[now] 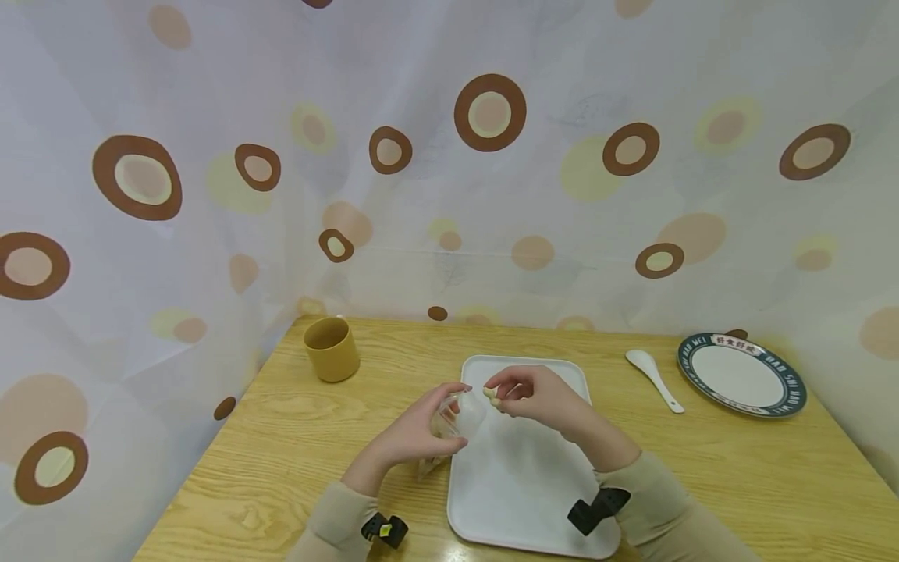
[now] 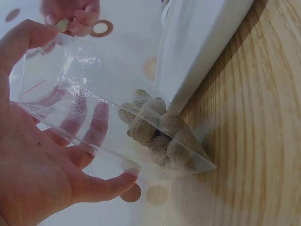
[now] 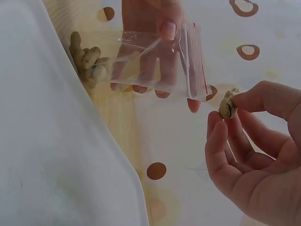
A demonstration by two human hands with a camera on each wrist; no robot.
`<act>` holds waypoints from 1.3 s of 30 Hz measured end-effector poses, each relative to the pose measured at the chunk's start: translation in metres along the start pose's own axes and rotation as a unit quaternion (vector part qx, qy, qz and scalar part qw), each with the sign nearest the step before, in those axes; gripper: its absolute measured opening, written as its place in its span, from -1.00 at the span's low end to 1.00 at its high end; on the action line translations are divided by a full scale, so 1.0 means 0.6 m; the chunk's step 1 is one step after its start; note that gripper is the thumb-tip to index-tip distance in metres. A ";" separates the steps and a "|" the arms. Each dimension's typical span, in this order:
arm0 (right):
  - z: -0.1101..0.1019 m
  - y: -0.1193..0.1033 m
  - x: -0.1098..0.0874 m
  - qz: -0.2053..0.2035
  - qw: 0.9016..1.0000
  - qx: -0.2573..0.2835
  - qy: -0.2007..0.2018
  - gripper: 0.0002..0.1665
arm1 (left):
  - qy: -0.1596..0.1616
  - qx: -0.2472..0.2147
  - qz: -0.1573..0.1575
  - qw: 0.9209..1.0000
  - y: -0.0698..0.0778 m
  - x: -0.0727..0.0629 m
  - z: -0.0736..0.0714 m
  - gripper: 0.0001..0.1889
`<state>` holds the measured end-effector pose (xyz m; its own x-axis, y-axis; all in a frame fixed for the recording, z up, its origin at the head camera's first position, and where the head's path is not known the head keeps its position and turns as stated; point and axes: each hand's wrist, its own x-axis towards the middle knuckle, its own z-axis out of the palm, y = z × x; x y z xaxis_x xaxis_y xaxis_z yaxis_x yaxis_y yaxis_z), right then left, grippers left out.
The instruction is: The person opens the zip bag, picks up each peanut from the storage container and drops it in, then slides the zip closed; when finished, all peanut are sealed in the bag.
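My left hand holds a clear zip bag with a red line along its mouth. Several unshelled peanuts are gathered in the bag's bottom corner, which hangs beside the tray's left edge. The bag's mouth faces my right hand. Between thumb and fingertips, that hand pinches a single peanut just outside the bag, above the tray; a dark split shows in its shell. In the head view the bag is mostly see-through and the left fingers partly cover it.
A white rectangular tray lies under both hands on the wooden table. At the back left stands a mustard-yellow mug. To the right are a white spoon and a white plate with a dark patterned rim. Dotted sheeting surrounds the table.
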<state>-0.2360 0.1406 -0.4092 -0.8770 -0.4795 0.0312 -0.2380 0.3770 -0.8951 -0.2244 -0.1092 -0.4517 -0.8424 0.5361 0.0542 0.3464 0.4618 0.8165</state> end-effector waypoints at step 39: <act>0.010 -0.001 -0.013 -0.001 0.999 0.042 -0.010 -0.72 | 0.043 0.009 -0.014 0.999 0.017 0.014 0.010 -0.24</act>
<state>-0.2263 0.1393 -0.4116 -0.8682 -0.4956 0.0249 -0.2029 0.3087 -0.9293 -0.2255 -0.0955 -0.4465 -0.8836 0.4611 0.0814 0.3297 0.4893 0.8074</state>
